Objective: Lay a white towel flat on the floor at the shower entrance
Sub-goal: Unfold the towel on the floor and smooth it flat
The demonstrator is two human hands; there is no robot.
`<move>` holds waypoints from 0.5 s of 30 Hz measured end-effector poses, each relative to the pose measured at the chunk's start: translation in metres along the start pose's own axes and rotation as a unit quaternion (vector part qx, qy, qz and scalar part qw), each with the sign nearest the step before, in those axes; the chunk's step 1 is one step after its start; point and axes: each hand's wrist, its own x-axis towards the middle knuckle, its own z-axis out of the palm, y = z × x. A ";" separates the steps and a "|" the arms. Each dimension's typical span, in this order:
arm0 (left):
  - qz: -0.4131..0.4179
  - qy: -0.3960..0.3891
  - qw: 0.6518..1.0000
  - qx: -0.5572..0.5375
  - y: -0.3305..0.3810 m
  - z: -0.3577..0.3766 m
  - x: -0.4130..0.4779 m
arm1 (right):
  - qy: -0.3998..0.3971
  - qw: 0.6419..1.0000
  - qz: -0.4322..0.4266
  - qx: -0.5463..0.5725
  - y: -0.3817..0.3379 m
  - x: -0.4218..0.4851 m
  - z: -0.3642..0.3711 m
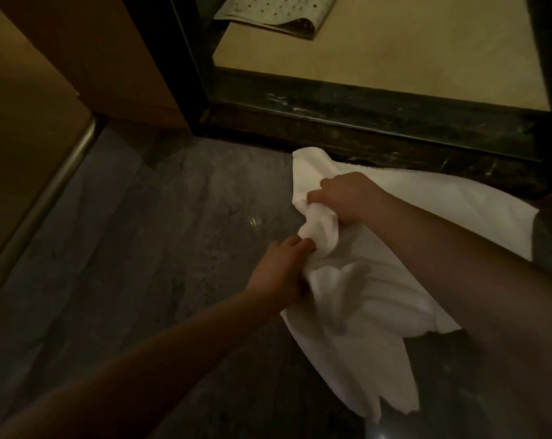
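Left grip [281, 267], right grip [347, 198] on crumpled towel [363, 296]

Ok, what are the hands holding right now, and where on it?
The white towel: left hand and right hand both grip its bunched left-side edge, right hand nearer the shower threshold.

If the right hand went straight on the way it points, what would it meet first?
The right hand grips the white towel; beyond lies floor, then probably the dark shower frame, though depth is unclear.
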 end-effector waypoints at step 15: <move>0.099 -0.129 0.941 0.296 -0.048 -0.072 0.060 | -0.039 0.971 0.143 0.186 0.003 -0.064 0.027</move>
